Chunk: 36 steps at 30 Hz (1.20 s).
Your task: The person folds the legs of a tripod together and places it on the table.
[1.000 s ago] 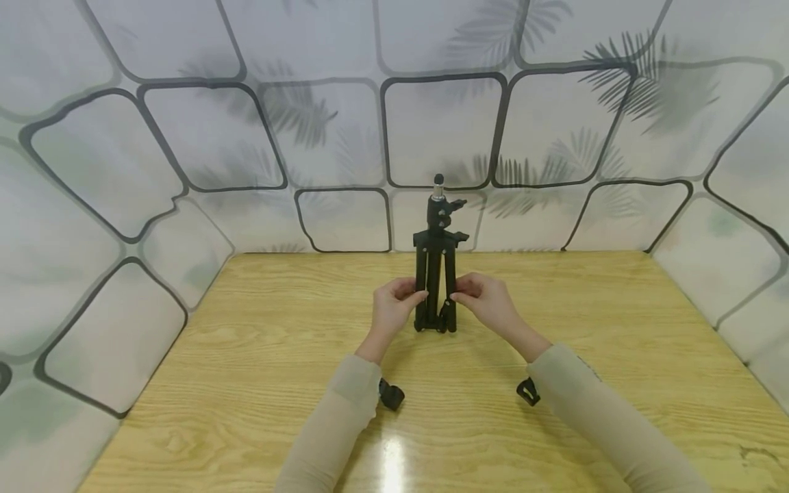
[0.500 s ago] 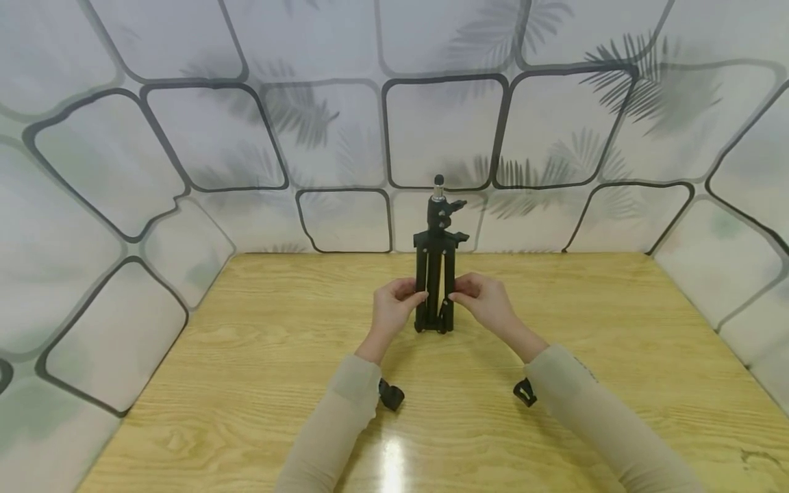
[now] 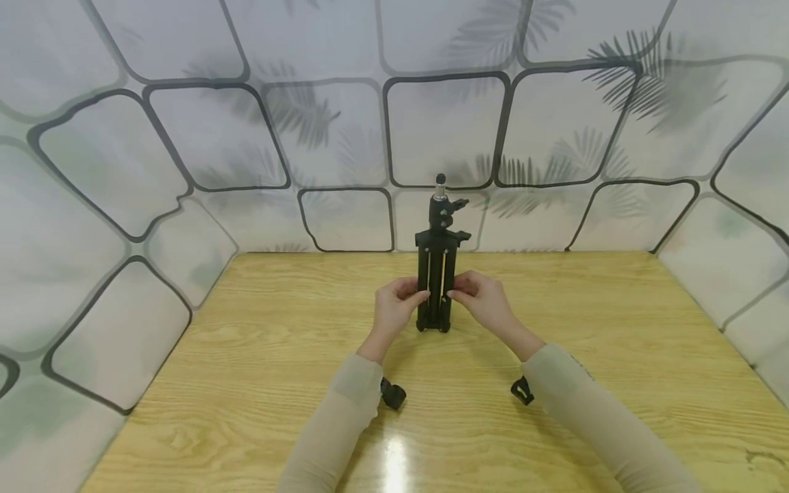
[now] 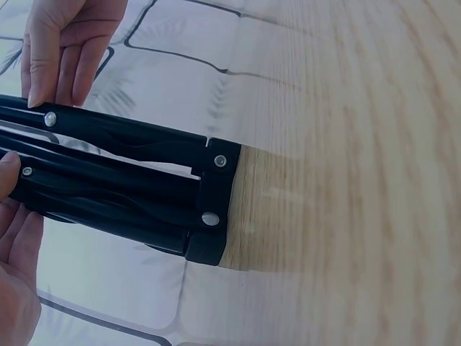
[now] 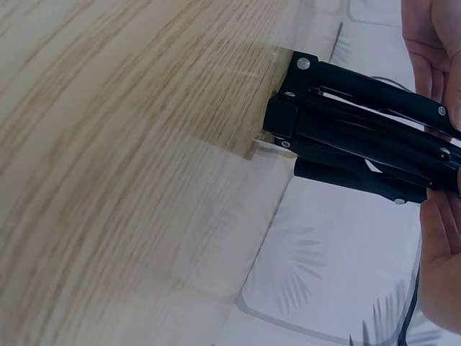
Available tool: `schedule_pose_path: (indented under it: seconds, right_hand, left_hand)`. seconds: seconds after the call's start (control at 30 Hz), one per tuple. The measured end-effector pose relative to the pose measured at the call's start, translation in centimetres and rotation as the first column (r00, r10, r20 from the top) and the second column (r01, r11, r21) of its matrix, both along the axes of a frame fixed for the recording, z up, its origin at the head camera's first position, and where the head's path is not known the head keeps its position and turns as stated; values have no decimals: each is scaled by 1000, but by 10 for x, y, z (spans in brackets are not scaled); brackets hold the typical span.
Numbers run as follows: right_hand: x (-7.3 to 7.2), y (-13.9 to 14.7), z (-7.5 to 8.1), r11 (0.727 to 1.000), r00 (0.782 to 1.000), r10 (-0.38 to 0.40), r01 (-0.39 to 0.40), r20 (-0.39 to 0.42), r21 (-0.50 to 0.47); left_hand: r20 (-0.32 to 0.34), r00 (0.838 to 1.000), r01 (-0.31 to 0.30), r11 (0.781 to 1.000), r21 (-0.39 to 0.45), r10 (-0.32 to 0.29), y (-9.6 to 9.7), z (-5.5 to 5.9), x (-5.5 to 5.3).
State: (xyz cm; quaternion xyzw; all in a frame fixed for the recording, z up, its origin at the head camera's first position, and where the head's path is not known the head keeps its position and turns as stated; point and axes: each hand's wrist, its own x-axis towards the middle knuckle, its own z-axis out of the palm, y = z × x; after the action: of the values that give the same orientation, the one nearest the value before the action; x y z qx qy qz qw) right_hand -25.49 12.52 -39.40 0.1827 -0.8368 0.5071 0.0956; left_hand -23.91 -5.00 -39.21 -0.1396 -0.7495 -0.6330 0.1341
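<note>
A black tripod stand (image 3: 436,239) with folded legs is upright at the back middle of the table in the head view. My left hand (image 3: 394,301) pinches its left leg between thumb and fingers. On the other side, my right hand (image 3: 483,301) pinches the right leg the same way. In the left wrist view the legs (image 4: 122,180) lie close together, with riveted joints near the lower end. The right wrist view shows the tripod's foot end (image 5: 284,108) close over the wood and both hands around the legs.
The wooden table (image 3: 277,356) stretches out on all sides of the tripod. Behind it rises a patterned cloth backdrop (image 3: 345,137), which also covers the left and right sides. Black camera mounts (image 3: 392,395) sit at both wrists.
The right leg has swung inward against the centre column, narrowing the gap between the legs. My right hand has moved slightly left with it; the left hand stays in place.
</note>
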Motion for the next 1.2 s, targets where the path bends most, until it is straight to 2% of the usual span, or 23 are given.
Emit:
schedule_pose_path:
  seconds: [0.33,0.6,0.77,0.93,1.2]
  right_hand:
    - [4,-1,0,1000,1000,1,-1,0,-11]
    - [10,-5,-1,999,1000,7,-7,-3,-41]
    - [13,-6,-1,1000,1000,-6,6,-6,-8]
    - [17,-8,-1,1000,999,7,-9,-43,-29]
    - [24,-12,0,997,999,44,-43,15,-61]
  left_hand:
    - [6,1000,21,1000,-13,-21,-1,1,-3]
    - [19,999,41,999,-34,-41,-7,-21,-26]
    - [-4,999,37,997,-74,-38,-8,-22,-30]
    - [-25,998,53,994,-91,-56,-8,-23,-33]
    - [-60,994,77,983,-166,-88,-6,-21,-36]
